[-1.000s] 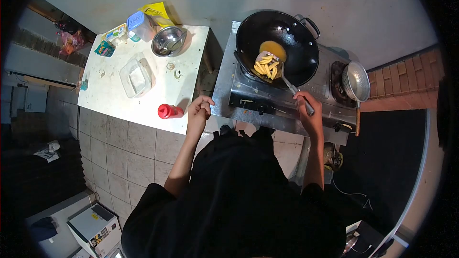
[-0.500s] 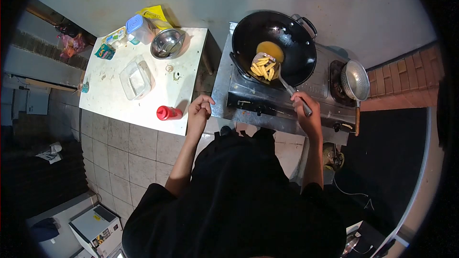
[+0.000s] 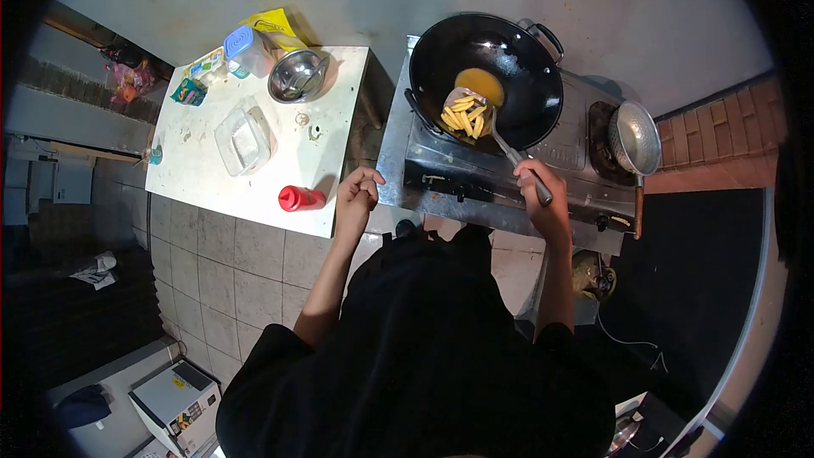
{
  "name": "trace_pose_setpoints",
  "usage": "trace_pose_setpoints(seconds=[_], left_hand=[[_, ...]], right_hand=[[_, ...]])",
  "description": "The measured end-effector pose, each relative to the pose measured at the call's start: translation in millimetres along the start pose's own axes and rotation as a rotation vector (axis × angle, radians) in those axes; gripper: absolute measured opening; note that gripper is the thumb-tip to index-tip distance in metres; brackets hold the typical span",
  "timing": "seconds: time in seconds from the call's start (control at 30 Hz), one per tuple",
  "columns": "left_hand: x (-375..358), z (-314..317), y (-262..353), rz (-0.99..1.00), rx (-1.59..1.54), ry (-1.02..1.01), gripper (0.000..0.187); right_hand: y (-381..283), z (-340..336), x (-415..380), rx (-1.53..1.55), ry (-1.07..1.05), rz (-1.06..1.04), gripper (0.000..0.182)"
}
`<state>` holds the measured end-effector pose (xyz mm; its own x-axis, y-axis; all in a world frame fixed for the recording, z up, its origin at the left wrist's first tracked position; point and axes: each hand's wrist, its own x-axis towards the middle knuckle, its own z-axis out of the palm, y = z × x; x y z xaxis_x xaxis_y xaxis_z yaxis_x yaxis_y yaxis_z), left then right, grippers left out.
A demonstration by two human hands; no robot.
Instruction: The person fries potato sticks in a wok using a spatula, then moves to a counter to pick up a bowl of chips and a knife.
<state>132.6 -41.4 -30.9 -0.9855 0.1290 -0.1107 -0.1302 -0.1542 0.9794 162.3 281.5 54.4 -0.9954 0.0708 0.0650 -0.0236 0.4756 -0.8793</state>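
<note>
My right hand (image 3: 544, 199) is wrapped round the grey handle of a metal spatula (image 3: 509, 151). Its broad head lies in the black wok (image 3: 530, 76), mostly hidden under a heap of yellow fries (image 3: 465, 116). The fries rest against the wok's near-left wall, beside a pool of amber oil (image 3: 480, 83). Over the gap between the table and the stove, my left hand (image 3: 360, 195) hangs with its fingers curled in and nothing in them. A red bottle (image 3: 301, 198) lies on the table just left of that hand.
The wok stands on a steel gas stove (image 3: 543, 182); a silver saucepan (image 3: 636, 137) with a wooden handle sits on the right burner. On the white table (image 3: 191, 157) are a clear plastic container (image 3: 242, 142), a steel bowl (image 3: 298, 76), a blue-lidded tub (image 3: 246, 49) and several packets.
The heap of fries and the spatula head have shifted slightly left in the wok. Both hands stay almost where they were, and the view has tilted a little.
</note>
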Motion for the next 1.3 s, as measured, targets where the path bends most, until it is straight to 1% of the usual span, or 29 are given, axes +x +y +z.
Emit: trace_pose_setpoints(seconds=[0.27, 0.33, 0.5, 0.63, 0.87, 1.03, 1.3], left_hand=[[-0.7, 2.9, -1.4, 0.019, 0.009, -0.033, 0.036], [-1.1, 5.5, -1.2, -0.022, -0.026, -0.047, 0.037], [0.9, 8.6, -1.2, -0.011, -0.014, -0.031, 0.037], [-2.8, 8.3, -4.9, 0.0, -0.011, 0.002, 0.037], [-4.6, 25.9, -7.5, -0.027, -0.022, 0.099, 0.037], [-0.1, 51.1, -6.6, -0.041, -0.007, 0.143, 0.038], [8.7, 74.9, -16.3, -0.05, -0.029, 0.165, 0.038]], right_hand=[[9.0, -0.5, -1.1, 0.034, 0.001, 0.026, 0.011], [18.6, 1.8, -0.3, 0.046, 0.003, 0.017, 0.011], [34.9, 1.4, 4.1, 0.117, 0.018, -0.04, 0.011], [37.7, -9.0, 6.3, 0.141, -0.025, -0.019, 0.012], [44.1, -39.6, 16.9, 0.059, -0.117, -0.08, 0.009], [50.9, -62.1, 21.6, 0.042, -0.18, -0.044, 0.008], [43.1, -94.5, 35.1, -0.104, -0.284, -0.167, 0.008]])
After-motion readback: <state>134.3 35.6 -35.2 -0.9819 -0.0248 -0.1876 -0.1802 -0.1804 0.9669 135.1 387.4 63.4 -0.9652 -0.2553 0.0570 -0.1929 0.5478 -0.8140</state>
